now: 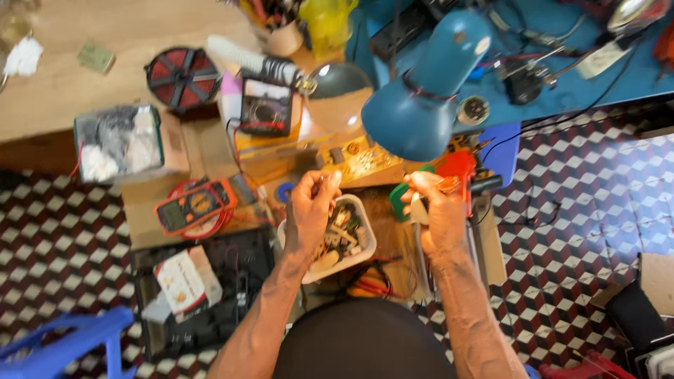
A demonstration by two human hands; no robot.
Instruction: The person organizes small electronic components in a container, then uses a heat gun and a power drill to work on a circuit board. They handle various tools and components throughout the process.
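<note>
My left hand [311, 210] is raised above a white tray [365, 231] of small electronic parts, its fingertips pinched on a small thin part that is too small to identify. My right hand [437, 210] is closed around a red-handled tool [458, 170] beside a green object [400, 196]. Just beyond both hands lies a yellowish circuit board [361, 158] under the head of a blue desk lamp [421, 105]. Both forearms reach up from the bottom of the view.
An orange multimeter [193, 205] lies left of the tray, a black analog meter [265, 109] further back. A red wire spool [182, 77], a box of white scraps [123, 144], a black case [210, 295], a blue plastic stool [60, 344] and a checkered floor [583, 231] surround the workspace.
</note>
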